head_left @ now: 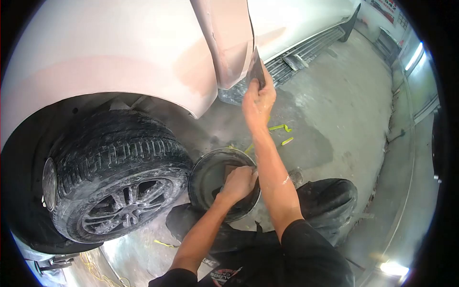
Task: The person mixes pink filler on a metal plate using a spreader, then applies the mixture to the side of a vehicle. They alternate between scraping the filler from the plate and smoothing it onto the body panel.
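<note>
Over the grey floor (354,110), pink patches marked the white bodywork (143,38), its colour uneven; the right hand (258,103) pinched a dark pad (258,71) by its edge, the left hand (238,184) curled inside the bucket (197,174), grip unclear.

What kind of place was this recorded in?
Probably an auto body shop: a white car body shows pinkish patches, a dusty wheel sits below it, and the right hand holds a dark sanding sheet or block to the panel.
</note>
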### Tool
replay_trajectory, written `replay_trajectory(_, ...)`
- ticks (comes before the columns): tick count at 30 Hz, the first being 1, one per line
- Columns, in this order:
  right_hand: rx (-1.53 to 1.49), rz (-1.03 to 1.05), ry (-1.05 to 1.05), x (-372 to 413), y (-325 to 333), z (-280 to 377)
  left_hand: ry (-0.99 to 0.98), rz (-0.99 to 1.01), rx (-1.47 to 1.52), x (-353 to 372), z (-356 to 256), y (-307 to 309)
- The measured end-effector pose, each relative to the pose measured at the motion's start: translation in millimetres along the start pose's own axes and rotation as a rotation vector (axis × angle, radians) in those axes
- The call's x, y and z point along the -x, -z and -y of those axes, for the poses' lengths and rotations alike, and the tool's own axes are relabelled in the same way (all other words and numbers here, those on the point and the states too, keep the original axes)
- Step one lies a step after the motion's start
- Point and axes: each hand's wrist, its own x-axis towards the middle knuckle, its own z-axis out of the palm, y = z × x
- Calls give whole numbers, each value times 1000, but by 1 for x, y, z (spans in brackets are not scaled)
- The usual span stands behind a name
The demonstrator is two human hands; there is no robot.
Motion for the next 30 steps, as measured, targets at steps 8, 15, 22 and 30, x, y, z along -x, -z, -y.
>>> replay_trajectory(8, 60, -53, 45, -13, -20, -1, -118, -20, 35, -8, 18, -8)
replay_trajectory(15, 153, -44, 138, -4, -34, 4, -28, -31, 92, -10, 18, -9)
replay_trajectory(22, 92, -12, 20, -11, -10, 8, 43, 92, -44, -15, 8, -3)
replay_trajectory(30, 187, -45, 75, -15, -27, 1, 45, 89, -18, -9, 3, 5)
